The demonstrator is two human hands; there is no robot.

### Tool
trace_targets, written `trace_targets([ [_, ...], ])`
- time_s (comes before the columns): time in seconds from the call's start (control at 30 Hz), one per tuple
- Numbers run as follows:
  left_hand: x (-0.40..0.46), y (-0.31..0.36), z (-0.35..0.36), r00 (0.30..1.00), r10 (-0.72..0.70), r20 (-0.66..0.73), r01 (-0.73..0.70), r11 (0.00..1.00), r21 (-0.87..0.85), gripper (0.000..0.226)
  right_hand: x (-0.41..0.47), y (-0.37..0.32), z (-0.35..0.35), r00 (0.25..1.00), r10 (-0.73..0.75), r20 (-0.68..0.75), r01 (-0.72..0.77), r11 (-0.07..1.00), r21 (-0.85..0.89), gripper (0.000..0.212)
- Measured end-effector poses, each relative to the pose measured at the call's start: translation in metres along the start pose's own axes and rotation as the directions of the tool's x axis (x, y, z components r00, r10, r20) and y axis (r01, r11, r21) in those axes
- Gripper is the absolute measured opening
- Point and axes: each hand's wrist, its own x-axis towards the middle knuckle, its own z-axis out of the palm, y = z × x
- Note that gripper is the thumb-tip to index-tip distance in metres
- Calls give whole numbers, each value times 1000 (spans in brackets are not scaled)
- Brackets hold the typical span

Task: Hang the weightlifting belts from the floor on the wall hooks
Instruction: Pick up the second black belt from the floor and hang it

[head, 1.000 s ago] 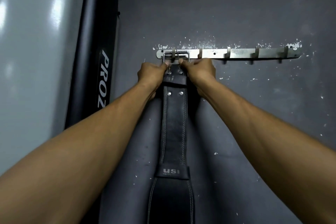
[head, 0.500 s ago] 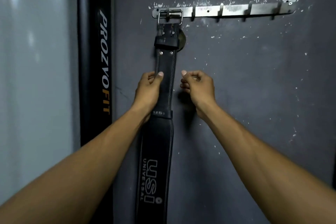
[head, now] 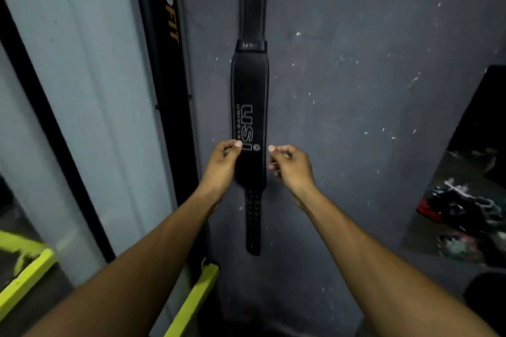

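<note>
Left hand and right hand flank the hanging black leather weightlifting belt, one at each edge.

The left hand is loosely curled, thumb tip touching or overlapping the belt's left edge beside the white "USI" lettering; whether it actually grips the belt cannot be told. The right hand is also loosely curled, fingers folded toward the palm and holding nothing, just beside the belt's right edge without touching it. The belt hangs vertically flat against the dark grey painted wall, its upper end running out of the top of the frame, its narrow perforated tail end pointing down between the two forearms. A black upright pad with orange "FIT" lettering stands just left of the belt. A yellow-green metal frame bar sits low left. Dark mixed clutter lies at the right, blurred.
</note>
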Motion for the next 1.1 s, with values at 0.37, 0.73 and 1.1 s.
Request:
trace_targets([
  [0.37, -144, -172, -13, 927, -372, 40, 371, 928, 42, 20, -116, 177, -17, 928, 370, 41, -345, 895, -282, 34],
  [0.73, -210, -357, -42, 766, -636, 93, 586, 750, 307, 14, -181, 366, 9, 756, 654, -8, -618, 710, -338, 26],
  [1.1, -276, -565, -31, 544, -837, 56, 712, 496, 497, 24, -256, 596, 10, 489, 872, -38, -823, 446, -351, 29],
])
